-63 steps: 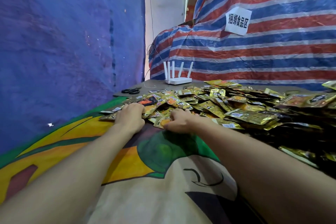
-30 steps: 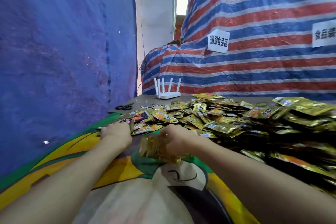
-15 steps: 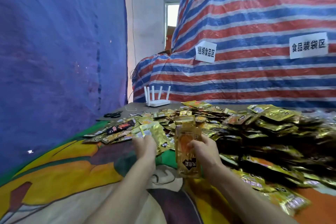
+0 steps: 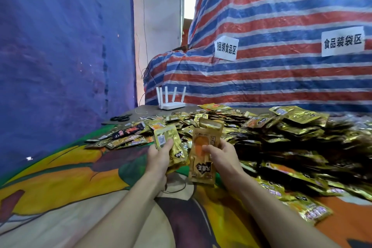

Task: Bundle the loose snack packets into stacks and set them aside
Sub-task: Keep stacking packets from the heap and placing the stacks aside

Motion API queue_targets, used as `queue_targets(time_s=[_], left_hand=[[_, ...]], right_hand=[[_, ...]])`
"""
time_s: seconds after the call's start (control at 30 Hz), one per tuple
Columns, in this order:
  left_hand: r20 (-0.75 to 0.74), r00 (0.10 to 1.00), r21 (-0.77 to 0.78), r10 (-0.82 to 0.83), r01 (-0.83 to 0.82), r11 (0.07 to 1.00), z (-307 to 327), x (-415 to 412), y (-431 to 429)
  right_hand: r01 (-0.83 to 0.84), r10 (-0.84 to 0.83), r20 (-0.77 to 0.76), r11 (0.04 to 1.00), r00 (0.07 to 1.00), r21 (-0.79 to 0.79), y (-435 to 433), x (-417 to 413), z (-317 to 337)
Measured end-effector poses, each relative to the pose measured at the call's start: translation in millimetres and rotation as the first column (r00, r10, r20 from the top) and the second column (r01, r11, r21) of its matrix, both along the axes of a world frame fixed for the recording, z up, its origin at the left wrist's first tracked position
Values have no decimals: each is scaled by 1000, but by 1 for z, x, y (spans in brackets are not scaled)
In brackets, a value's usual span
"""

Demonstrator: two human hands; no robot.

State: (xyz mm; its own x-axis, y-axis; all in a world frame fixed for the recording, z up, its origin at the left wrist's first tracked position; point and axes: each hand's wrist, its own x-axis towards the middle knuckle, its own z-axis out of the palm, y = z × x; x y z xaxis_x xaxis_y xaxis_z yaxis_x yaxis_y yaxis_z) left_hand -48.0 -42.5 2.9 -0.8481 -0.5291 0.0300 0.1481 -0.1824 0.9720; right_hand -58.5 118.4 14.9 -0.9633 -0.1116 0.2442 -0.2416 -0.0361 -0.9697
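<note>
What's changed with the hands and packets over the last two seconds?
Both hands left the near edge of the pile and rose toward the person. The left hand now grips a gold packet, the right hand an orange-printed packet, held upright side by side. The pile, router and scissors stayed put.

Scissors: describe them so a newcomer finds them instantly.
Follow the blue tarp wall on the left down to the far part of the table. The scissors lie flat there, left of the white router. Unlike the gold snack packets nearby, they are black with two loop handles.
</note>
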Motion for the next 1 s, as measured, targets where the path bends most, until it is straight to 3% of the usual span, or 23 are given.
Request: queue_targets(time_s=[0.1,0.37,0.53,0.67,0.8,0.93,1.0], left_hand=[[-24,1000,-88,-6,4,996,-2,1,1],[-139,989,-117,56,-72,991,-1,2,0],[-113,974,-240,-197,166,957,-2,7,22],[-128,901,-110,-415,403,908,-6,14,36],[-104,916,-415,-387,313,854,-9,14,36],[-314,879,-233,-359,295,927,-7,12,36],[-351,846,-205,-400,348,915,-5,16,37]], right_hand=[[-19,18,-64,1000,998,-14,3,-1,-2],[45,-41,-101,998,994,33,-1,-1,-2],[-22,17,-70,997,997,-68,-8,-2,-5],[-27,32,34,987,999,-160,-13,-5,-8],[-52,58,21,976,998,-212,-18,-2,-13],[-121,124,-14,926,992,-356,-21,2,-11],[-204,194,-63,908,979,-367,-22,7,-9]])
